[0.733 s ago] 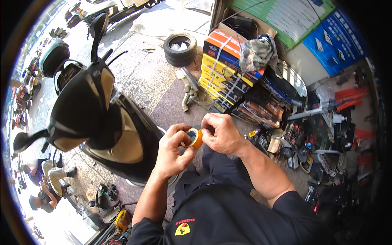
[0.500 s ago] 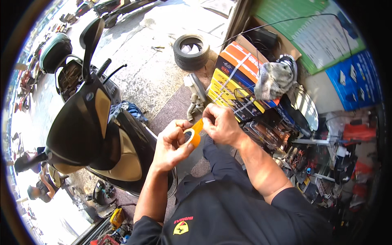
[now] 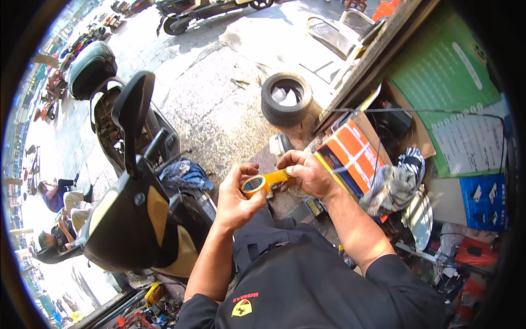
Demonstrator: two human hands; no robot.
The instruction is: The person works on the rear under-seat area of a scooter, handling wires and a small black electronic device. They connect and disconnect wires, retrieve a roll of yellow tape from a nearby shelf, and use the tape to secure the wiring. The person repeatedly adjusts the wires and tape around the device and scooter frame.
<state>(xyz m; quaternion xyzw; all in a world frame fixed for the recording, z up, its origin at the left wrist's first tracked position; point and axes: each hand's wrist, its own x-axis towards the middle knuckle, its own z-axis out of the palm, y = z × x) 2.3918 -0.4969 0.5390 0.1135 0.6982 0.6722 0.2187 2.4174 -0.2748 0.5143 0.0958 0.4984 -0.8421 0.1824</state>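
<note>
My left hand (image 3: 238,200) grips a roll of yellow-orange tape (image 3: 256,187) around its side, the inner core showing. A short strip runs from the roll to my right hand (image 3: 306,174), whose thumb and forefinger pinch its end. Both hands are in front of my dark shirt and trousers. Just left of them stands a black scooter with tan panels (image 3: 131,219), a mirror sticking up and a bundle of blue cloth (image 3: 181,175) beside it.
A tyre (image 3: 269,109) lies ahead. Strapped boxes (image 3: 353,154), a grey rag (image 3: 389,192), boards (image 3: 438,115) and jumbled parts crowd the right. Two people (image 3: 55,197) sit at the far left. Other scooters (image 3: 181,19) are parked outside.
The tape strip between my hands has been drawn out rightward from the roll. The view has shifted upward, showing more of the ground and scooters ahead.
</note>
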